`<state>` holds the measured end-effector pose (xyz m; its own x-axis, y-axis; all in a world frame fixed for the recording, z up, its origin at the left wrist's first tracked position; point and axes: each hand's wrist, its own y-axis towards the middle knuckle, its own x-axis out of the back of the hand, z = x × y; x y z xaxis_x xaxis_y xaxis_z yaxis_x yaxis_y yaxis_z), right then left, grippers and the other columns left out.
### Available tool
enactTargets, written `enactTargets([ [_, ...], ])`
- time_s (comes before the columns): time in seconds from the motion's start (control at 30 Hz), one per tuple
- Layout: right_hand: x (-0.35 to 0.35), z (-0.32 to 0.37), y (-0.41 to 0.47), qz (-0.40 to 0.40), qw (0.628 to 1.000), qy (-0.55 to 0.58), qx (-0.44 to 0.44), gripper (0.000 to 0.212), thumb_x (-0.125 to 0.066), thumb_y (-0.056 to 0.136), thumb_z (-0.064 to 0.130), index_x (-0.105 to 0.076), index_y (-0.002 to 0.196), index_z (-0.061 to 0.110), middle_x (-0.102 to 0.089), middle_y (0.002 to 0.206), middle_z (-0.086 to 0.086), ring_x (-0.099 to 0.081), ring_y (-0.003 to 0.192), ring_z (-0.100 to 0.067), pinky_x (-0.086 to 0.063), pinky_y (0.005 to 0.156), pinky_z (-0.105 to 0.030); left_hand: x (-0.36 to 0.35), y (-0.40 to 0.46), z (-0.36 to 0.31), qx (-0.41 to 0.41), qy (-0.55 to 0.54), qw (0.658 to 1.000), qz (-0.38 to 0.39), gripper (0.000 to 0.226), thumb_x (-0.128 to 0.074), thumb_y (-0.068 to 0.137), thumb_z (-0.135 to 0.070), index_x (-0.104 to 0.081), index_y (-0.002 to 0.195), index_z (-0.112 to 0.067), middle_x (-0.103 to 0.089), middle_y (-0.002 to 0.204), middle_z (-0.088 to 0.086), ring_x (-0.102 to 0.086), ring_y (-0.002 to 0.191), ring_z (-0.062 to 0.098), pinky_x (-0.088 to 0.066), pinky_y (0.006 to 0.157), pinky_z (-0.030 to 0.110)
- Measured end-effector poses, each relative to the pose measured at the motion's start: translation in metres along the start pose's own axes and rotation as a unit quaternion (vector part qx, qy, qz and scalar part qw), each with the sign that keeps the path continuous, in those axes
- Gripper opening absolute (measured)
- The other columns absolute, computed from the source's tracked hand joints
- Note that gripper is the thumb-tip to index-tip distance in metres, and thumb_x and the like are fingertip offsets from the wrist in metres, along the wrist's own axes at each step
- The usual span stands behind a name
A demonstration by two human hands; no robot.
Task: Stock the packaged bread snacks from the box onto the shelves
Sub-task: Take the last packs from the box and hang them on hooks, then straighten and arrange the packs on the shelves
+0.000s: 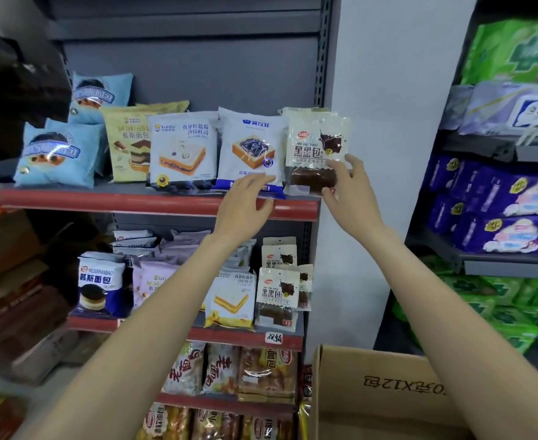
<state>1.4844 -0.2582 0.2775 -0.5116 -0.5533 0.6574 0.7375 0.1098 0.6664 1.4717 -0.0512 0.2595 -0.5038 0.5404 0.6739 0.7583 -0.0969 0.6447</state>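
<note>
Cardboard box point(388, 392) sits closest, bottom right, flap up, with upside-down print on it that I read as "X12" plus characters I can't fully make out. Can't see inside it from this angle.

Right hand point(345, 182) is pinching the chocolate bread pack point(320, 150) by its lower right side, thumb at the bottom corner, fingers up the edge. The pack is standing at the far right end of the top shelf point(153, 201), just behind the red front lip and right next to the upright. Left hand point(245, 201) holds nothing, fingers spread and relaxed, over the lip in front of the blueberry toast pack point(250, 150) and maybe brushing its bottom edge, hard to say.

My take on doing this step well: seat the pack's bottom edge flat behind the lip, face forward, lean it back onto the one behind so it doesn't flop, and use the free hand to keep the neighbour from sliding. Don't squeeze the bread part, it looks soft.

Readable stuff: the held pack says "HEI HEI BAO" and 黑黑包, same as the packs point(278, 293) on the shelf below. The XianDu pack point(183, 150) has the brand name at its top left. Lower down there's a MUSIMIANBAO pack point(98, 284) with 慕斯面包 under it, a "K17" sticker point(287, 322), and a handwritten tag point(274, 338) on the lower shelf edge, I think 促销.
</note>
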Motion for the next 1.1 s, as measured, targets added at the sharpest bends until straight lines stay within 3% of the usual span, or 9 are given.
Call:
enactTargets([
  [0.17, 0.013, 0.013, -0.044, -0.059, 0.994, 0.035, 0.09, 0.033, -0.051, 0.094, 0.014, -0.054, 0.126, 0.011, -0.052, 0.131, -0.009, -0.047, 0.12, -0.026, -0.039, 0.099, -0.036, 0.029, -0.039, -0.03, 0.045, -0.065, 0.995, -0.067, 0.03, -0.05, 0.095, -0.032, -0.057, 0.124, -0.028, -0.065, 0.101, -0.019, -0.059, 0.1, 0.011, -0.044, 0.079, 0.029],
  [0.3, 0.012, 0.034, -0.085, -0.103, 0.98, 0.052, 0.162, 0.024, -0.052, 0.093, 0.013, -0.062, 0.115, 0.009, -0.065, 0.112, -0.006, -0.055, 0.107, -0.025, -0.036, 0.09, -0.027, 0.06, -0.096, -0.049, 0.063, -0.156, 0.974, -0.152, 0.017, -0.051, 0.095, -0.026, -0.065, 0.104, -0.026, -0.069, 0.075, -0.016, -0.066, 0.072, 0.007, -0.053, 0.067, 0.033],
  [0.4, 0.006, 0.057, -0.12, -0.123, 0.97, 0.087, 0.193, 0.022, -0.05, 0.093, 0.016, -0.066, 0.106, 0.008, -0.07, 0.097, -0.003, -0.062, 0.089, -0.019, -0.037, 0.078, -0.019, 0.08, -0.145, -0.048, 0.072, -0.189, 0.958, -0.204, 0.018, -0.049, 0.095, -0.02, -0.067, 0.096, -0.019, -0.066, 0.066, -0.014, -0.065, 0.064, 0.006, -0.053, 0.061, 0.028],
  [0.5, -0.008, 0.083, -0.159, -0.114, 0.964, 0.109, 0.213, 0.021, -0.051, 0.093, 0.016, -0.068, 0.099, 0.007, -0.071, 0.088, -0.002, -0.064, 0.076, -0.016, -0.042, 0.067, -0.017, 0.095, -0.199, -0.026, 0.104, -0.157, 0.964, -0.189, 0.018, -0.049, 0.095, -0.023, -0.067, 0.094, -0.022, -0.066, 0.067, -0.014, -0.066, 0.065, 0.003, -0.053, 0.062, 0.025],
  [0.57, -0.023, 0.1, -0.185, -0.063, 0.968, 0.118, 0.212, 0.02, -0.052, 0.093, 0.018, -0.068, 0.098, 0.009, -0.071, 0.086, 0.0, -0.064, 0.07, -0.013, -0.046, 0.058, -0.021, 0.101, -0.236, 0.002, 0.131, -0.112, 0.975, -0.137, 0.017, -0.05, 0.093, -0.03, -0.067, 0.096, -0.026, -0.069, 0.074, -0.013, -0.066, 0.071, 0.001, -0.053, 0.065, 0.027],
  [0.67, -0.055, 0.124, -0.217, 0.087, 0.971, 0.106, 0.193, 0.016, -0.055, 0.094, 0.019, -0.065, 0.105, 0.014, -0.071, 0.09, 0.004, -0.066, 0.073, -0.013, -0.053, 0.055, -0.03, 0.11, -0.287, 0.058, 0.174, -0.033, 0.983, -0.037, 0.017, -0.055, 0.09, -0.031, -0.066, 0.102, -0.03, -0.068, 0.087, -0.017, -0.062, 0.078, -0.003, -0.053, 0.07, 0.024],
  [0.83, -0.136, 0.17, -0.237, 0.293, 0.94, 0.005, 0.175, 0.027, -0.048, 0.096, 0.031, -0.056, 0.12, 0.025, -0.068, 0.103, 0.006, -0.065, 0.087, -0.018, -0.045, 0.058, -0.03, 0.131, -0.341, 0.173, 0.246, 0.024, 0.968, 0.039, 0.025, -0.062, 0.086, -0.014, -0.066, 0.111, -0.019, -0.067, 0.106, -0.004, -0.064, 0.092, 0.015, -0.051, 0.079, 0.031],
  [0.97, -0.203, 0.222, -0.231, 0.351, 0.929, 0.023, 0.117, 0.032, -0.051, 0.095, 0.032, -0.054, 0.127, 0.026, -0.063, 0.12, 0.003, -0.062, 0.097, -0.016, -0.048, 0.069, -0.029, 0.148, -0.351, 0.257, 0.263, 0.003, 0.963, 0.056, 0.028, -0.063, 0.087, -0.014, -0.064, 0.115, -0.017, -0.065, 0.112, -0.001, -0.059, 0.095, 0.011, -0.042, 0.073, 0.015],
  [1.1, -0.253, 0.268, -0.22, 0.342, 0.936, 0.068, 0.042, 0.041, -0.054, 0.094, 0.031, -0.048, 0.134, 0.022, -0.055, 0.132, -0.001, -0.058, 0.107, -0.02, -0.048, 0.085, -0.034, 0.164, -0.35, 0.307, 0.309, -0.107, 0.945, 0.012, 0.03, -0.059, 0.09, -0.013, -0.059, 0.119, -0.019, -0.062, 0.116, -0.009, -0.059, 0.106, 0.01, -0.042, 0.082, 0.011],
])
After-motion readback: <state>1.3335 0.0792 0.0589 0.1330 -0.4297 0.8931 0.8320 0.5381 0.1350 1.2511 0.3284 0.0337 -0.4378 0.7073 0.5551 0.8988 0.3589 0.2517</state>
